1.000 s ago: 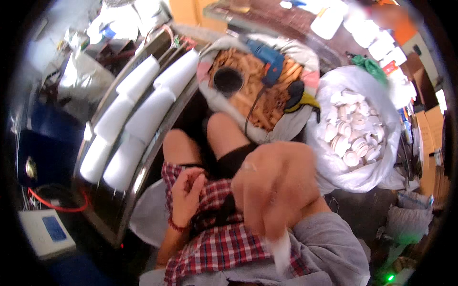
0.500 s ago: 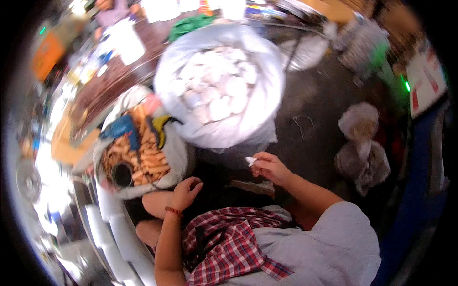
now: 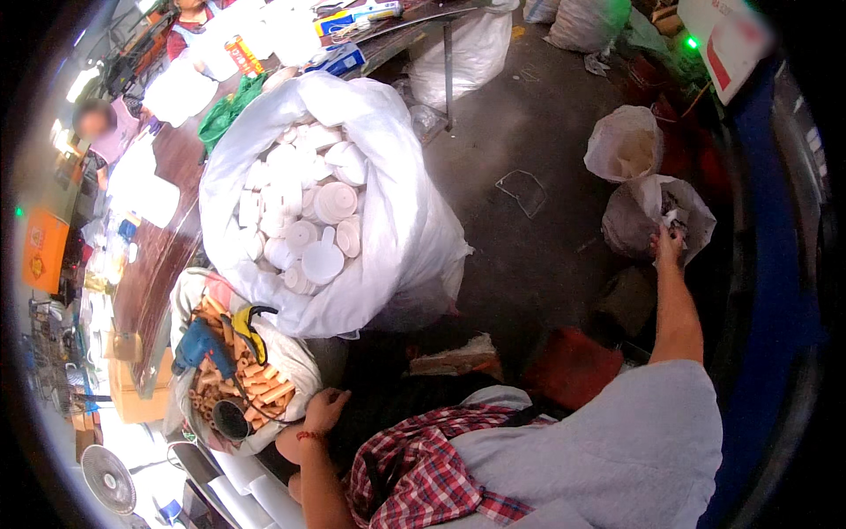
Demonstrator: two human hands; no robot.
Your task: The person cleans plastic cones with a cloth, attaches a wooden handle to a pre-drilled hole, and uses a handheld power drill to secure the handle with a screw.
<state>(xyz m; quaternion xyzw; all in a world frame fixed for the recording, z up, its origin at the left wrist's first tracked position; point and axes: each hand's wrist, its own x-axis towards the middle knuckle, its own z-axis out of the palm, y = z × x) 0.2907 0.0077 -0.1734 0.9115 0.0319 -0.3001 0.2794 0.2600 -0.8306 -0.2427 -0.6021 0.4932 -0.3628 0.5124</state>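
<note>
My right hand (image 3: pixel 670 242) reaches far out to the right, its fingers bent at the mouth of a translucent plastic bag (image 3: pixel 624 222). A pale bit shows by the fingertips; whether it is in my grip or among the bag's contents is hard to make out. My left hand (image 3: pixel 326 411) rests loosely open by my knee, holding nothing. Beside it stands a sack (image 3: pixel 304 363) of orange-brown tubular pieces (image 3: pixel 264 388), with a blue power drill (image 3: pixel 204 346) and a yellow-and-black tool (image 3: pixel 250 335) on top. Ahead, a large white sack (image 3: pixel 401 212) holds many white round plastic parts (image 3: pixel 335 203).
Another plastic bag (image 3: pixel 608 150) stands behind the one I reach into. A bent wire (image 3: pixel 526 196) lies on the dark floor. Nearer are a wooden block (image 3: pixel 458 357) and a red object (image 3: pixel 573 366). Left are a brown table (image 3: pixel 163 256), a fan (image 3: pixel 107 478) and other people.
My right hand, which was pinching a small white piece near my lap, has swung out right to the plastic bag. The view has turned rightward. My left hand stays by my knee.
</note>
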